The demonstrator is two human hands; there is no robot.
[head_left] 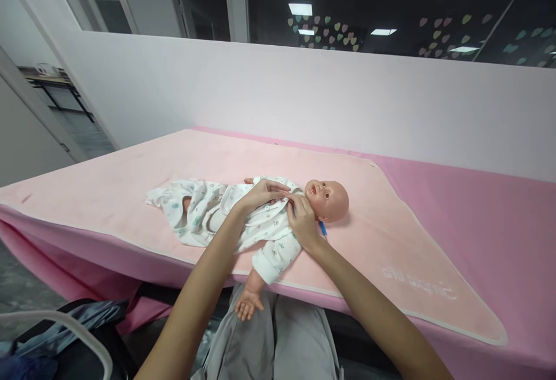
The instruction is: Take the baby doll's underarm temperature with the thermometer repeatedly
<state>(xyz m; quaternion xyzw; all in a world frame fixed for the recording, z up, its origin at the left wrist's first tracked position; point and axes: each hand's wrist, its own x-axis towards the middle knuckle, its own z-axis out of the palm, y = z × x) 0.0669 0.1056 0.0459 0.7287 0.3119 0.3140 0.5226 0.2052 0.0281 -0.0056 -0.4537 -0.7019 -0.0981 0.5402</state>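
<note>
A bald baby doll (332, 200) lies on its back on a light pink mat (347, 171), its head toward the right. It wears a white patterned outfit (269, 223), and one doll arm hangs over the table's front edge. My left hand (266, 192) rests on the chest of the outfit, fingers together near the collar. Close beside it, my right hand (302, 216) has its fingers bent at the collar, below the doll's chin. Both hands' fingertips meet around the fabric near a small snap. A blue tag (322, 229) shows beside the doll's neck.
A darker pink cloth (499, 223) covers the table under the mat. Behind the table stands a white wall (282, 90) with dark glass above. At the lower left is a chair (73, 328) with clothing on it.
</note>
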